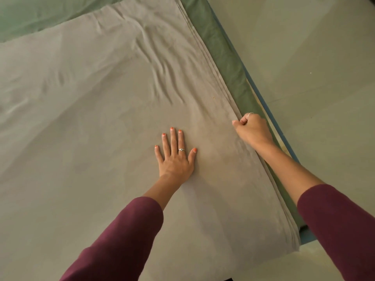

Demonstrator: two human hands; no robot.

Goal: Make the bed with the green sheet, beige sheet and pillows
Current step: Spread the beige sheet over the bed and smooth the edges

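I can read no text, label, brand, number or sign anywhere in my view; nothing printed or stitched shows on any surface I can see.

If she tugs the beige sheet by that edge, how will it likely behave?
Probably floppy: the beige sheet shows soft wrinkles and a layered folded edge where the right hand grips it. It seems light and apt to slide over the green sheet, perhaps why the left hand presses flat on it.
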